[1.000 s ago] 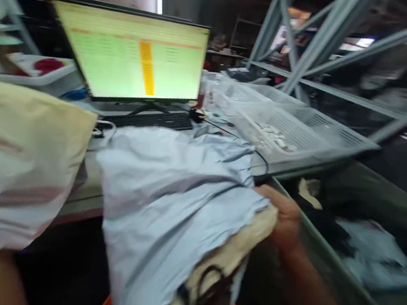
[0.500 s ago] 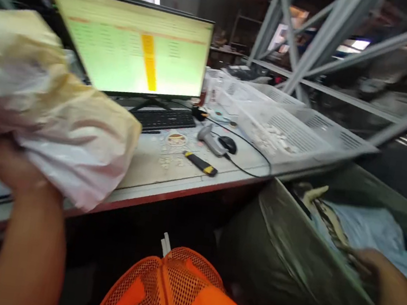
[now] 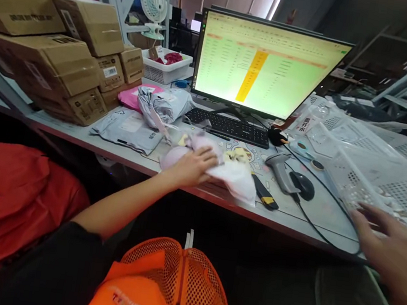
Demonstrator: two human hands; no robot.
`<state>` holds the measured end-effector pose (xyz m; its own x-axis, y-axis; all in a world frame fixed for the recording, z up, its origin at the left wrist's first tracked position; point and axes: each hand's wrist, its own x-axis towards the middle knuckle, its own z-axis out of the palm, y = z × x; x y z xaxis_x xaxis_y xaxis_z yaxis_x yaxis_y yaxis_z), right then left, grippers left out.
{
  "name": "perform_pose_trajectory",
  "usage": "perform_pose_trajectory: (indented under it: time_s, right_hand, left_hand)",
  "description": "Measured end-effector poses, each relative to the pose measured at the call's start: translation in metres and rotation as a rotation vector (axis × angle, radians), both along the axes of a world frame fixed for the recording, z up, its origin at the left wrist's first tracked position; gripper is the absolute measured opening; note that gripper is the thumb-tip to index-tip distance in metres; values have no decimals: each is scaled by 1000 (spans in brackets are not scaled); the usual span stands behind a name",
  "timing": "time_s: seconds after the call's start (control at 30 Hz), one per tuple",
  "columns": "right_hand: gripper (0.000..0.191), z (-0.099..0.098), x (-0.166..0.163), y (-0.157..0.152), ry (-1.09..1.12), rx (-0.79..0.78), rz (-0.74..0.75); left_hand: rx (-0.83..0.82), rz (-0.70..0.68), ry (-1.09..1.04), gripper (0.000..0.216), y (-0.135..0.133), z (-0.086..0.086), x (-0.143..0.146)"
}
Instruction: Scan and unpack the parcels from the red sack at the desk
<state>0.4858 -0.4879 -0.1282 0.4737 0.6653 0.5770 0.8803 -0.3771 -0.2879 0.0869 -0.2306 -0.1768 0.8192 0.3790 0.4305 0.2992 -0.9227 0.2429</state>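
Note:
My left hand [image 3: 194,167] lies over a soft lilac and white bundle [image 3: 236,177] at the desk's front edge, its fingers curled onto it. Motion blurs the bundle, so its exact kind cannot be made out. A small pale yellow piece [image 3: 239,155] lies just behind it. Off to the right, my right hand [image 3: 390,242] hovers near the front of a white plastic basket [image 3: 360,169], fingers apart and holding nothing. A black and yellow box cutter [image 3: 266,194] rests beside the bundle, with a grey barcode scanner [image 3: 282,171] to its right.
Behind the hands stand a monitor [image 3: 264,65] and keyboard [image 3: 229,127]; a mouse [image 3: 303,185] sits right. Grey mailer bags [image 3: 131,129] and stacked cardboard boxes [image 3: 46,59] occupy the left. A red bag [image 3: 19,192] is below left, a dark green bin [image 3: 353,295] below right.
The view has turned left. The large cream and white plastic bag is no longer held up; my left hand is down on the desk bundle. My right hand has come out of the green bin, emptied.

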Motion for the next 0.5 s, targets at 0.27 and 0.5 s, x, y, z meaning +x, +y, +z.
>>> perform_pose_trajectory:
  time_s: [0.27, 0.5]
  right_hand:
    - [37, -32, -69, 90, 78, -123, 368]
    - [51, -55, -42, 117, 32, -385, 102]
  left_hand:
    - [4, 61, 5, 50, 11, -29, -7]
    - [83, 438, -38, 30, 42, -9, -41]
